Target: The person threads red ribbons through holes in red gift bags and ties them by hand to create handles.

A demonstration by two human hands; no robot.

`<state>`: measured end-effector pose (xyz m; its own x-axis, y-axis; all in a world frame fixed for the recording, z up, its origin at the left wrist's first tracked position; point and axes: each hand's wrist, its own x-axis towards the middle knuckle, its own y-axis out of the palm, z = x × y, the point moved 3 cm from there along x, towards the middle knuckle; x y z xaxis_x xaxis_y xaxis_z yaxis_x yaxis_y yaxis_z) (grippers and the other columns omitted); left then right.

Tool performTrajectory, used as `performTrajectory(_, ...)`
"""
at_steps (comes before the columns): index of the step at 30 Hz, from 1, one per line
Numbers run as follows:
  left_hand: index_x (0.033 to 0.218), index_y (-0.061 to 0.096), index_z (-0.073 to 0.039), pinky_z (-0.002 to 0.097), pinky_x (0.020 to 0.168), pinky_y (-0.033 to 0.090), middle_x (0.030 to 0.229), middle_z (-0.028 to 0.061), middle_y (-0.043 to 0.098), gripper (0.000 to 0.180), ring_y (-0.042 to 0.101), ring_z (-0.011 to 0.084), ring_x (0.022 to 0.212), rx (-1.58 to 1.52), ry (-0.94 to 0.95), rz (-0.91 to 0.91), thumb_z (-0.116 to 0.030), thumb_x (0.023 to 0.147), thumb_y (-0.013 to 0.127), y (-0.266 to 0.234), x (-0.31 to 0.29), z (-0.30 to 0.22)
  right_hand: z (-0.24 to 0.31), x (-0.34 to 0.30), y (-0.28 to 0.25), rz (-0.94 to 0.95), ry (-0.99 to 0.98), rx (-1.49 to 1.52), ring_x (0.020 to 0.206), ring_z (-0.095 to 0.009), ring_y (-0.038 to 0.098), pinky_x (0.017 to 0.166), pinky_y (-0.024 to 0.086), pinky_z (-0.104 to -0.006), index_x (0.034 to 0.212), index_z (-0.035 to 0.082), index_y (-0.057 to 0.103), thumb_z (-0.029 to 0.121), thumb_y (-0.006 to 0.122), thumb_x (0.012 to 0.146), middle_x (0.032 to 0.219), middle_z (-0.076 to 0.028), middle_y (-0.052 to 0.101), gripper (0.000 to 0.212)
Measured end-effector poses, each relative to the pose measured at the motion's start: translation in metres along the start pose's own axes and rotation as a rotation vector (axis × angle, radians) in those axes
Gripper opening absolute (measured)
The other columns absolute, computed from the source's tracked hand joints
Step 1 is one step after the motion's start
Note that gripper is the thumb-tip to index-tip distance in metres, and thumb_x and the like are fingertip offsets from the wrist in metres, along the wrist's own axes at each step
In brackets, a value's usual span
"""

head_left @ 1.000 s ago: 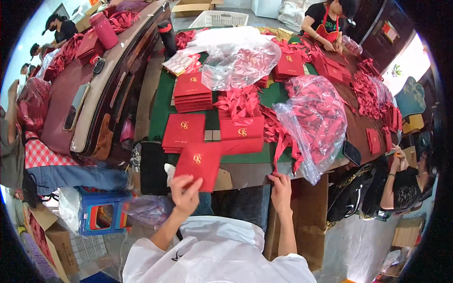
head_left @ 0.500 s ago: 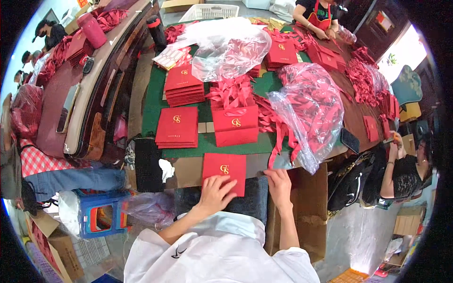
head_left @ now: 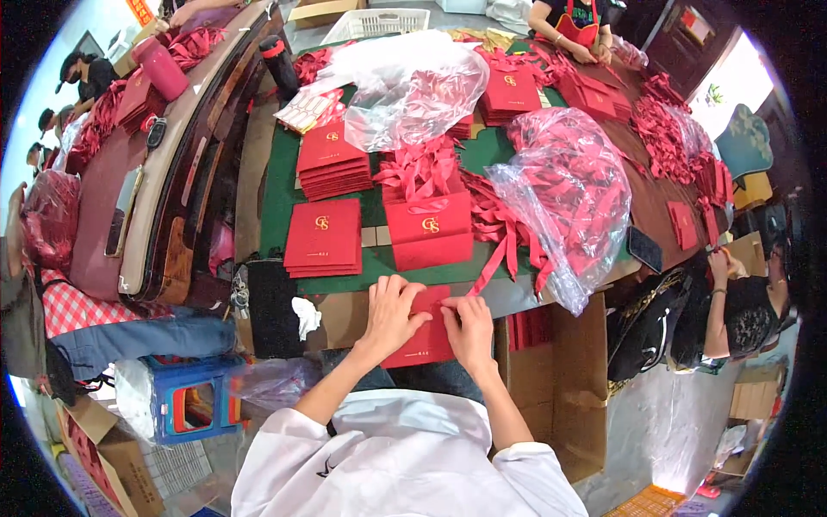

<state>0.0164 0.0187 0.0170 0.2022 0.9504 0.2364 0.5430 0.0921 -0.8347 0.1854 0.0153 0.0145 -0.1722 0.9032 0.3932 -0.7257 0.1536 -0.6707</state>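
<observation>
A flat red paper bag (head_left: pixel 424 346) with gold print lies at the table's front edge, close to my body. My left hand (head_left: pixel 392 317) grips its upper left part, thumb on the front and fingers bent over the top. At its upper right, my right hand (head_left: pixel 470 329) pinches the bag with the fingers drawn together. A loose red ribbon (head_left: pixel 493 269) trails down close to the right fingertips; whether they hold its end I cannot tell. Just beyond stands an opened red bag (head_left: pixel 430 239) with ribbons behind it. Left of that sits a stack of flat red bags (head_left: pixel 323 234).
A clear plastic sack of red ribbons (head_left: pixel 573 189) bulges at right, near a dark phone (head_left: pixel 643 248). A cardboard box (head_left: pixel 560 379) stands below the table edge at right, a blue stool (head_left: pixel 185 396) at lower left. Other people work around the tables.
My right hand has moved left from the ribbon onto the bag. My left hand has shifted up to the bag's top edge. Red bags now show inside the cardboard box.
</observation>
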Motion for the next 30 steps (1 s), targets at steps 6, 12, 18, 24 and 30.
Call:
performTrajectory(6, 0.102, 0.065, -0.012, 0.0417, 0.087, 0.036, 0.099, 0.0048, 0.066, 0.035, 0.054, 0.0274, 0.098, -0.073, -0.023, -0.050, -0.022, 0.073, 0.080, -0.006, 0.003, -0.012, 0.007, 0.001, 0.001, -0.014, 0.053, 0.047, 0.084, -0.031, 0.059, 0.072, 0.044, -0.0421, 0.094, 0.008, 0.066, 0.010, 0.071, 0.083, 0.085, -0.009, 0.062, 0.012)
performTrajectory(12, 0.099, 0.066, -0.012, 0.0421, 0.087, 0.036, 0.093, 0.0037, 0.069, 0.023, 0.057, 0.0259, 0.093, -0.168, -0.076, -0.051, -0.014, 0.078, 0.075, -0.004, 0.003, -0.008, 0.008, 0.004, -0.001, -0.004, 0.104, 0.064, 0.084, -0.031, 0.060, 0.072, 0.045, -0.0420, 0.090, 0.008, 0.065, 0.011, 0.071, 0.082, 0.085, -0.010, 0.063, 0.011)
performTrajectory(18, 0.099, 0.067, -0.013, 0.0421, 0.085, 0.037, 0.090, 0.0042, 0.068, 0.021, 0.057, 0.0267, 0.088, -0.113, -0.026, -0.106, -0.010, 0.079, 0.071, -0.006, 0.002, -0.021, 0.012, 0.008, -0.006, 0.020, 0.208, 0.147, 0.077, -0.031, 0.063, 0.069, 0.049, -0.0419, 0.088, 0.006, 0.065, 0.012, 0.071, 0.082, 0.080, -0.011, 0.065, 0.011)
performTrajectory(24, 0.097, 0.064, -0.012, 0.0423, 0.083, 0.038, 0.086, 0.0052, 0.068, 0.019, 0.058, 0.0270, 0.086, -0.066, 0.050, -0.146, -0.007, 0.079, 0.067, -0.001, -0.002, -0.028, 0.006, 0.006, -0.009, 0.112, 0.398, 0.268, 0.074, -0.025, 0.070, 0.066, 0.054, -0.0371, 0.087, 0.004, 0.067, 0.012, 0.070, 0.081, 0.077, -0.013, 0.070, 0.011)
performTrajectory(30, 0.099, 0.061, -0.012, 0.0431, 0.080, 0.039, 0.085, 0.0048, 0.068, 0.021, 0.061, 0.0290, 0.085, -0.190, -0.004, -0.105, -0.005, 0.079, 0.065, -0.002, -0.006, -0.014, 0.008, 0.011, -0.005, 0.111, 0.160, 0.248, 0.067, -0.014, 0.067, 0.062, 0.053, -0.0285, 0.088, 0.001, 0.068, 0.008, 0.072, 0.082, 0.075, -0.009, 0.070, 0.010)
